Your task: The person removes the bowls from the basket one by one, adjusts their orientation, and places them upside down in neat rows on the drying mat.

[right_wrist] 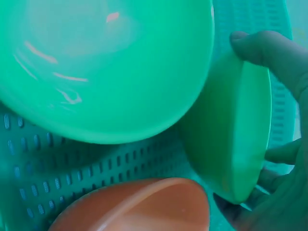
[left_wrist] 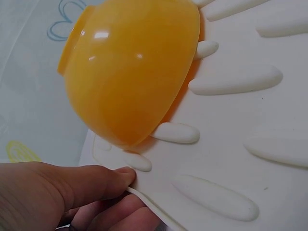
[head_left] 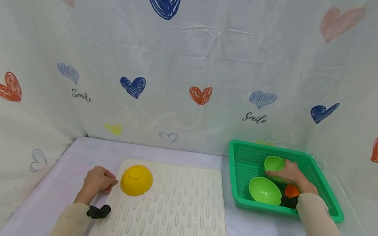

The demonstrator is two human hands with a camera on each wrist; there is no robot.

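Note:
In the head view, my right hand (head_left: 293, 176) reaches into the green basket (head_left: 256, 206) and grips a small green bowl (head_left: 273, 163) by its rim. The right wrist view has that bowl (right_wrist: 216, 130) tilted on its side between thumb and fingers. A wider green bowl (head_left: 265, 190) lies beside it, and an orange bowl (head_left: 292, 191) sits partly hidden under my wrist. On the left, my left hand (head_left: 100, 180) pinches the edge of the white ridged mat (head_left: 174, 213), thumb on top. Just beyond the thumb, a yellow bowl (left_wrist: 130, 72) rests upside down on the mat.
The mat covers the front middle of the pale table (head_left: 52, 195). The basket stands at the back right, close to the heart-printed curtain (head_left: 198, 54) that surrounds the table. A black strap (head_left: 99, 211) is at my left wrist.

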